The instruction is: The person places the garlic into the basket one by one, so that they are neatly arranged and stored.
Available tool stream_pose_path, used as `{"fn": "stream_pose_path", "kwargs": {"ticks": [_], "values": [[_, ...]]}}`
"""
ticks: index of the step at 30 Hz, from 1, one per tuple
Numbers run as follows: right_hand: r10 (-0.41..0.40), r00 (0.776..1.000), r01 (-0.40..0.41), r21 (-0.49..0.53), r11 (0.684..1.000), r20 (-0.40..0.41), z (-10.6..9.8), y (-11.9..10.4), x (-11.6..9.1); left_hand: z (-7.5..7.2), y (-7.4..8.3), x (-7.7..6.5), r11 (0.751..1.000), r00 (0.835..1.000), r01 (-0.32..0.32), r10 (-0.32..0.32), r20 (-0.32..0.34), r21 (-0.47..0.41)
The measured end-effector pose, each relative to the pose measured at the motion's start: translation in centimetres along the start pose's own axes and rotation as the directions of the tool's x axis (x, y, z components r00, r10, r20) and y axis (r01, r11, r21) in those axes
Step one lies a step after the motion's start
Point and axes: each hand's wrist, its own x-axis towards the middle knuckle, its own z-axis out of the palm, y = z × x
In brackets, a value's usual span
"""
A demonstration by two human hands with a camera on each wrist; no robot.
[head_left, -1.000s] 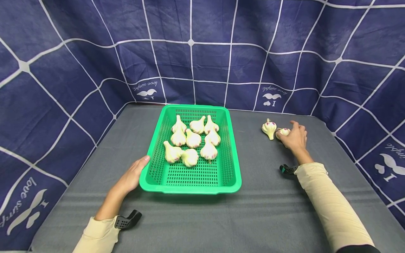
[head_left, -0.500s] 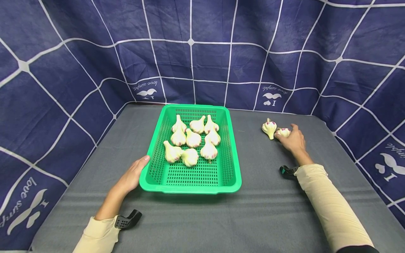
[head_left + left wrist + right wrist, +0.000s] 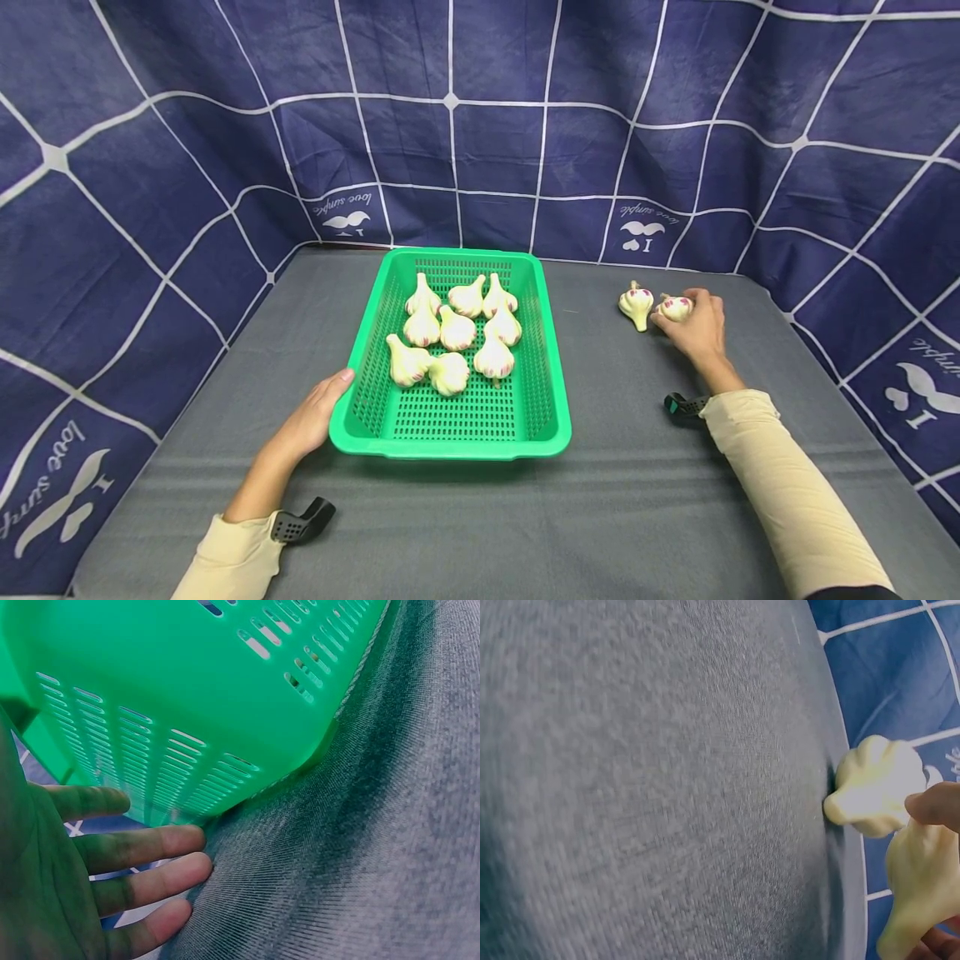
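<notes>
A green perforated basket (image 3: 450,433) sits on the grey table and holds several white garlic bulbs (image 3: 450,329). My left hand (image 3: 318,412) rests against its near left corner, fingers straight; the left wrist view shows those fingers (image 3: 135,866) beside the basket wall (image 3: 195,697). At the right my right hand (image 3: 697,325) pinches a garlic bulb (image 3: 675,307) just off the table. A second loose bulb (image 3: 637,305) lies right beside it. In the right wrist view the held bulb (image 3: 919,889) is next to the loose bulb (image 3: 874,787).
Grey cloth covers the table (image 3: 637,500). A dark blue grid-patterned backdrop (image 3: 450,125) closes in the back and both sides. Black wrist mounts (image 3: 303,521) show at both sleeves.
My right hand has closed on the right-hand bulb and lifted it slightly. The left hand and the basket have not moved.
</notes>
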Motion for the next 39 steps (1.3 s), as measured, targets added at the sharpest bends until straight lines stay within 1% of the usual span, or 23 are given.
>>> {"fn": "stream_pose_path", "kwargs": {"ticks": [6,13,19,22,24,27,30,33,39], "values": [[-0.088,0.996,0.088,-0.002,0.996,0.002,0.0,-0.4,-0.1,0.0,0.0,0.0,1.0,1.0,-0.015,0.015,-0.007,-0.003],[-0.182,0.983,0.182,0.007,0.983,-0.034,0.0,-1.2,-0.1,-0.1,0.1,0.0,1.0,1.0,0.003,-0.003,-0.009,0.005],[-0.267,0.963,0.268,0.006,0.963,-0.036,-0.2,-2.3,-0.4,0.0,0.0,-0.1,1.0,1.0,0.017,-0.016,-0.013,0.013],[-0.321,0.947,0.321,0.016,0.947,-0.036,-0.3,-3.0,-0.6,-0.1,0.0,-0.1,1.0,1.0,0.018,-0.018,-0.013,0.013],[-0.352,0.935,0.353,0.02,0.936,-0.034,-0.3,-3.5,-0.7,-0.1,0.0,0.0,1.0,1.0,0.008,-0.008,-0.016,0.009],[-0.378,0.926,0.379,0.009,0.926,-0.013,-0.3,-3.9,-1.0,0.0,0.0,0.0,1.0,1.0,-0.015,0.016,-0.02,0.011],[-0.391,0.92,0.392,-0.01,0.92,0.022,-0.1,-4.0,-1.2,0.0,0.1,0.0,1.0,0.999,-0.026,0.026,-0.021,0.017],[-0.397,0.917,0.398,-0.015,0.917,0.047,-0.1,-4.1,-1.4,0.0,0.1,0.0,1.0,1.0,-0.023,0.023,-0.019,0.018],[-0.418,0.907,0.418,0.008,0.908,0.059,0.2,-4.2,-1.4,0.0,0.1,0.0,1.0,1.0,-0.008,0.009,-0.018,0.009]]}}
